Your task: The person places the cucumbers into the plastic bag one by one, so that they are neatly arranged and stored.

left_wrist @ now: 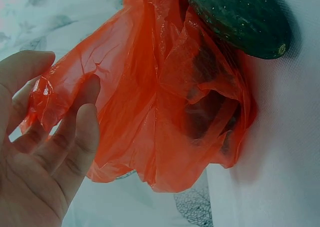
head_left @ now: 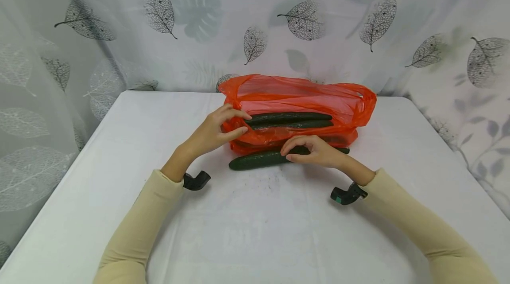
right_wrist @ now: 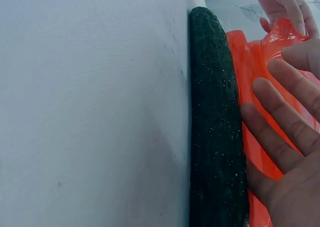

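Note:
A red plastic bag (head_left: pixel 303 91) lies at the back of the table with its mouth gaping, and two dark green cucumbers (head_left: pixel 291 118) show inside. Along the bag's near side, a third cucumber (right_wrist: pixel 215 117) rests on the table. My left hand (head_left: pixel 219 129) is at the bag's left edge, thumb and fingers spread apart; in the left wrist view, the thin plastic drapes over some fingers. Above the outer cucumber, my right hand (head_left: pixel 314 151) has its fingers bent in the head view. The right wrist view shows these fingers spread beside the cucumber, overlapping the bag.
A white cloth covers the table (head_left: pixel 255 231). Behind it hangs a leaf-patterned curtain (head_left: pixel 255 18), which also runs down both sides. Small black cameras (head_left: pixel 346 194) sit at both wrists, near the cream sleeves (head_left: pixel 414 217).

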Available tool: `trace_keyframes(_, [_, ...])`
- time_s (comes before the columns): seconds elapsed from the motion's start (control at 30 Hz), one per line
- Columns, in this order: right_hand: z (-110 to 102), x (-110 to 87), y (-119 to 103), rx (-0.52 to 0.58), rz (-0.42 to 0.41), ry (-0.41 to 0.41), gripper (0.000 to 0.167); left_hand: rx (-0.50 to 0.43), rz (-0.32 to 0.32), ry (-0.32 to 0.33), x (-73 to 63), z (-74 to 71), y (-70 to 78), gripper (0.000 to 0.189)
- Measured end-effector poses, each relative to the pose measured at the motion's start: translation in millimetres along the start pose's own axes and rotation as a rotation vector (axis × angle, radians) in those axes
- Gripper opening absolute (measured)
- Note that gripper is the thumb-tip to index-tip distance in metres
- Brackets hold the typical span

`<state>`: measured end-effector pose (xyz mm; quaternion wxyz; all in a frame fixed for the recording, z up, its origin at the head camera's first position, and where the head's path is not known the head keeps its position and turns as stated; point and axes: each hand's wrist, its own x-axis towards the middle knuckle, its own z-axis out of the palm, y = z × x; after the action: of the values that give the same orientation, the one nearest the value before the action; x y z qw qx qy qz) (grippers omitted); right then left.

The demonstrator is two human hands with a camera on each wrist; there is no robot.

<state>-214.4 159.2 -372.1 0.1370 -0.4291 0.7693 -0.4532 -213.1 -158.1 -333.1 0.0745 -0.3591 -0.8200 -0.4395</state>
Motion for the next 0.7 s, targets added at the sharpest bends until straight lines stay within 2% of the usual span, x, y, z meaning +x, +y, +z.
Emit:
trace_keyframes(0.27, [0.0, 0.4, 8.2, -0.015, 0.041, -0.021, 0.026, 0.000, 0.000, -0.001, -0.8, -0.4, -0.7, 0.027])
trace_keyframes(0.5, [4.1, 4.9, 12.0, -0.237, 0.006, 0.025, 0.027, -0.002, 0.003, -0.009, -1.2, 0.8, -1.6, 0.027])
trace_keyframes(0.7, [6.1, 9.9, 9.4, -0.275, 0.029, 0.031, 0.026, 0.008, -0.001, -0.014, -0.2, 0.5, 0.0, 0.027])
